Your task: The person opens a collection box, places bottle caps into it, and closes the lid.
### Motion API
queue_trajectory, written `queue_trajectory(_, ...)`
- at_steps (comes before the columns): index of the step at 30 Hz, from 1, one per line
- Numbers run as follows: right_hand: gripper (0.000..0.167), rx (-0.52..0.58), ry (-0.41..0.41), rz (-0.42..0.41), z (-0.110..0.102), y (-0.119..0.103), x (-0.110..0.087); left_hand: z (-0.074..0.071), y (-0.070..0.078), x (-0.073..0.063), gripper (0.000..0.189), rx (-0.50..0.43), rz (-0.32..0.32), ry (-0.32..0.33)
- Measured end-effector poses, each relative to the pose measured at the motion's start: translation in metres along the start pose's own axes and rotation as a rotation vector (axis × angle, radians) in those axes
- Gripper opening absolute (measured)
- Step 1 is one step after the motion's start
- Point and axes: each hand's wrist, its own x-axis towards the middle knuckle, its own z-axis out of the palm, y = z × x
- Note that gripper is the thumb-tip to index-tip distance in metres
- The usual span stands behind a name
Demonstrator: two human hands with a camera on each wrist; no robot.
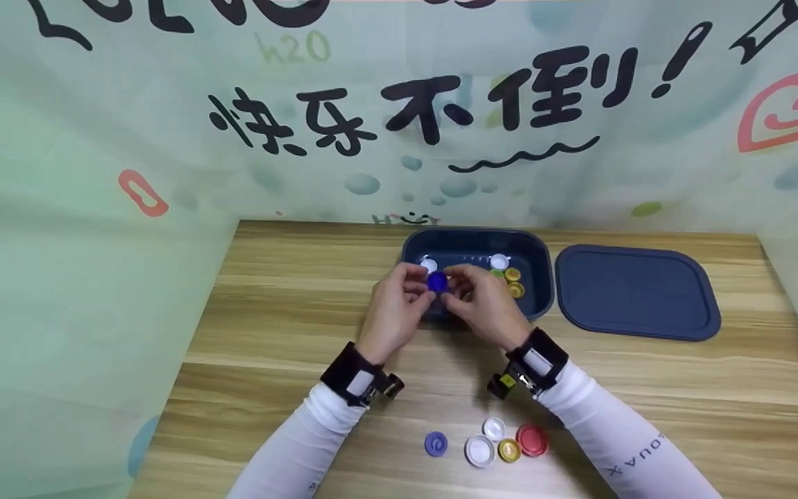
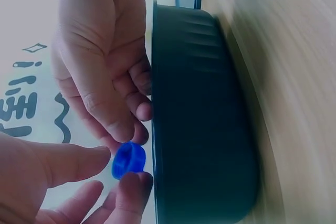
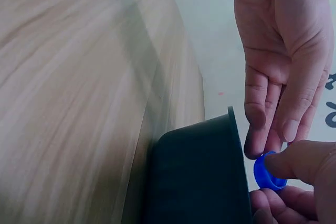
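Note:
A blue bottle cap (image 1: 438, 281) is up at the near part of a dark blue box (image 1: 544, 277), between the fingertips of both hands. My left hand (image 1: 393, 306) holds its left side, thumb and fingers about its edge. From the right, my right hand (image 1: 488, 305) pinches it. In the right wrist view the right thumb overlaps the cap (image 3: 266, 177). The left wrist view shows the cap (image 2: 129, 160) tilted beside the box wall (image 2: 205, 114). Inside the box lie a white cap (image 1: 499, 261), another white cap (image 1: 429, 265) and gold caps (image 1: 512, 275).
A dark blue lid (image 1: 638, 292) lies flat right of the box. Nearer on the wooden table (image 1: 267, 312) lie a purple-blue cap (image 1: 436, 443), two white caps (image 1: 479, 451), a gold cap (image 1: 509, 450) and a red cap (image 1: 532, 440). A printed cloth (image 1: 343, 180) hangs behind.

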Motion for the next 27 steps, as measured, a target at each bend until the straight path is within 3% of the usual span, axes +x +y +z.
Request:
queue_trajectory(7, 0.052, -0.004, -0.069, 0.011, -0.004, 0.003, -0.001, 0.000, 0.000, -0.001, 0.042, -0.016, 0.011, 0.015)
queue_trajectory(12, 0.047, -0.023, -0.073, -0.034, -0.010, -0.001, -0.012, -0.002, 0.004, -0.011, 0.042, -0.003, 0.073, 0.045)
queue_trajectory(15, 0.041, -0.070, -0.073, -0.090, -0.011, -0.004, -0.022, -0.003, 0.005, -0.019, 0.040, 0.020, 0.095, 0.031)
queue_trajectory(22, 0.034, -0.153, -0.099, -0.288, -0.005, -0.007, -0.050, -0.009, -0.003, -0.049, 0.041, 0.093, 0.076, -0.104)
queue_trajectory(27, 0.035, -0.209, -0.171, -0.357, 0.001, -0.010, -0.071, -0.012, -0.016, -0.075, 0.040, 0.111, 0.080, -0.219)
